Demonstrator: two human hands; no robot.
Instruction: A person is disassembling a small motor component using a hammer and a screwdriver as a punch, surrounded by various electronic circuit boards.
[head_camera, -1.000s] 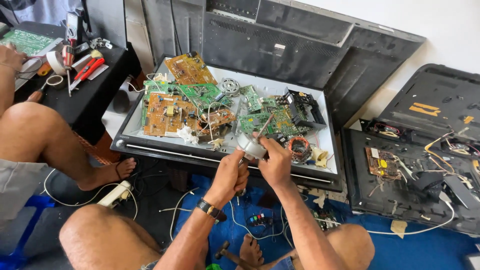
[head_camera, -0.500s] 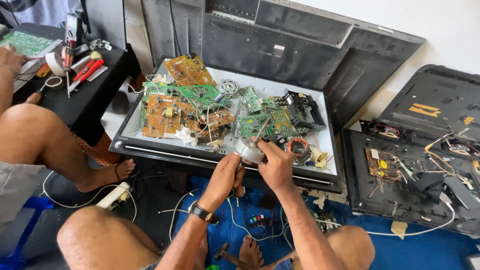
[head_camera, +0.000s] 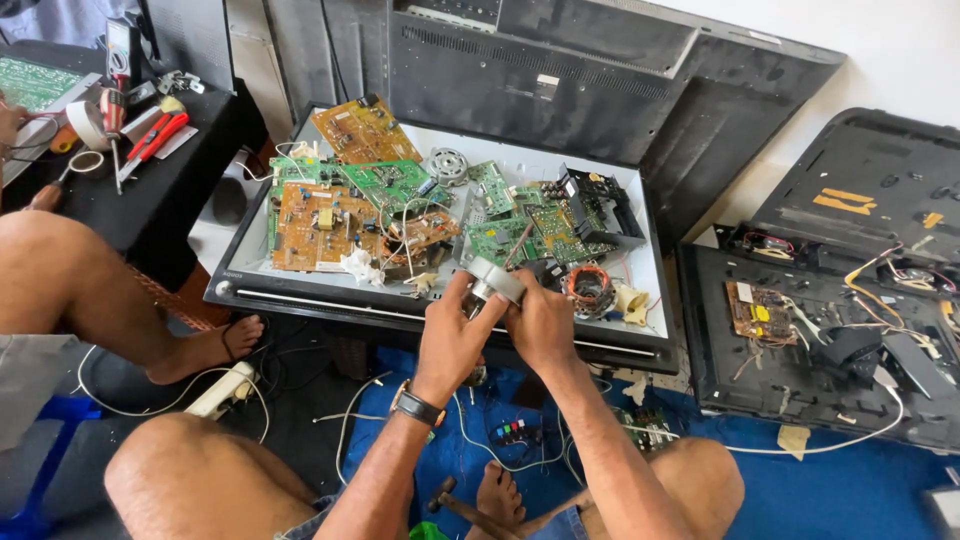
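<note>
Both hands close on one small round metal part (head_camera: 495, 279), a silver-grey disc-like piece held between them just above the near edge of a flat screen panel (head_camera: 640, 215) lying face up. Left hand (head_camera: 455, 335) wraps it from below and the side, fingers curled tight, a dark-strapped watch (head_camera: 417, 407) on that wrist. Right hand (head_camera: 540, 325) pinches the same piece from the other side, and a thin stick-like tool (head_camera: 518, 246) stands up out of that grip, tilted toward the boards. On the panel lie several circuit boards: orange-brown ones (head_camera: 318, 226) to the left, green ones (head_camera: 520, 235) in the middle, a black plastic frame (head_camera: 600, 205) behind them, a copper-wound coil (head_camera: 587, 288) just beside the right hand. A hammer (head_camera: 465, 508) lies on the blue floor mat (head_camera: 850, 480) between the person's knees. Another person's bare leg and sandalled foot (head_camera: 215, 345) sit to the left, near a black worktop (head_camera: 170, 190) carrying red-handled pliers (head_camera: 152, 140) and tape rolls (head_camera: 88, 125). An opened back cover with wiring (head_camera: 830, 330) lies to the right.
</note>
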